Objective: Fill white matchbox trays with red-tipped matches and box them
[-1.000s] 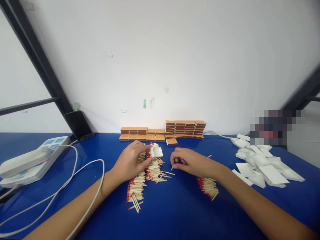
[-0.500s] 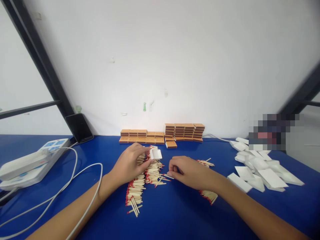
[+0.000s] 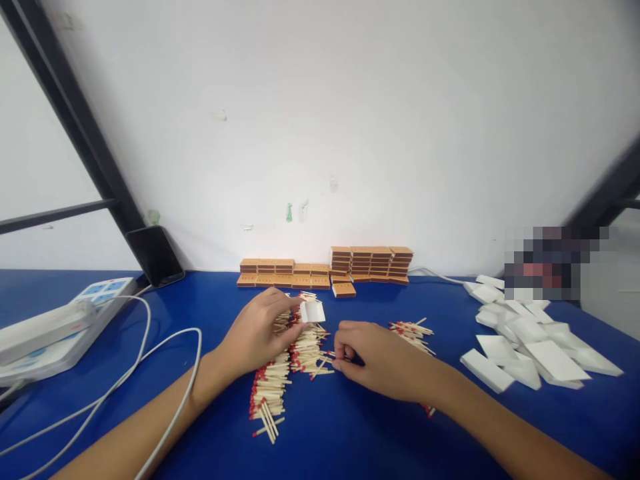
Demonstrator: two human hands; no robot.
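Both bare forearms reach in from the lower corners, angling toward each other, the left hand [image 3: 260, 330] palm down with thumb and fingers [image 3: 290, 312] pinched closed at its far tip, the right hand [image 3: 377, 357] knuckles up just beside it, fingers [image 3: 343, 348] curled tight together.

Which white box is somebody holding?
The small white box in the left hand, held just over the matches. All the other white ones lie in a heap on the right.
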